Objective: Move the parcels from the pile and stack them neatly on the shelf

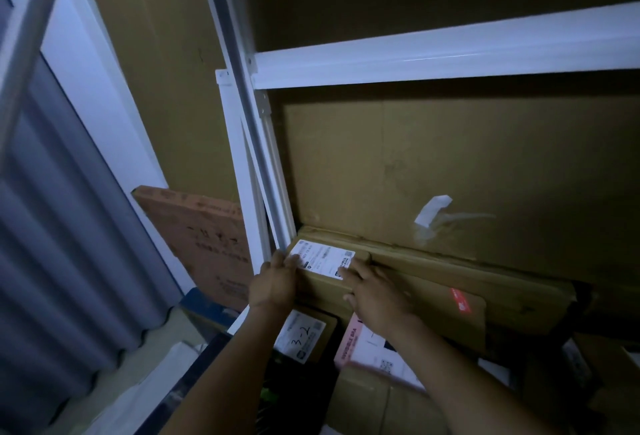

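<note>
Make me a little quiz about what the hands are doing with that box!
1. True or false: the left hand and the right hand both touch the labelled box.
2. The lower parcel under that box has handwriting on its label. Which is it? A) 3-2 B) 7-5 C) 1-9
3. Fill in: the shelf post beside the box is coloured ____.

Key: 1 true; 2 A; 3 white.
</note>
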